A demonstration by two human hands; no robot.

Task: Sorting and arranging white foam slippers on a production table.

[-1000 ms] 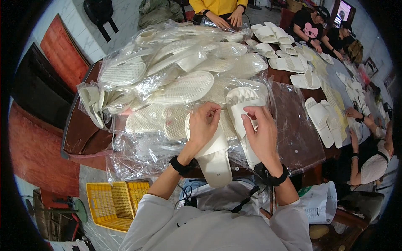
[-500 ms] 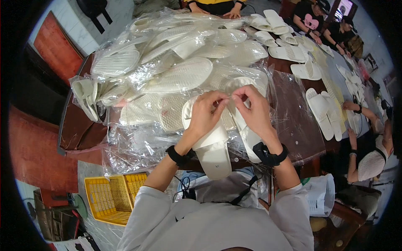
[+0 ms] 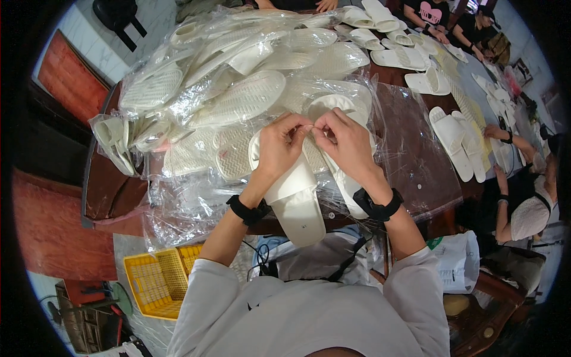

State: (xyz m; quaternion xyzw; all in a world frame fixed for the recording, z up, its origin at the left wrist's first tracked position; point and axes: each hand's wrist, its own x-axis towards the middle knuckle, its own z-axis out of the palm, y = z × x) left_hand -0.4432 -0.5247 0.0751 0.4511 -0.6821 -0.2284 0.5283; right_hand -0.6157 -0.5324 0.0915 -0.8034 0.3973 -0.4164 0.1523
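Brought left hand (image 3: pixel 278 146) and right hand (image 3: pixel 347 144) together, pinched at the fingertips, cannot tell on what, near white slippers (image 3: pixel 295 211) at five and seven o'clock; best pinch lightly, wrists steady.

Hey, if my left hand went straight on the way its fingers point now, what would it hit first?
Most likely your right hand: it faces your left hand, fingertips to fingertips above the white slippers, though one view leaves any small gap in depth unclear.
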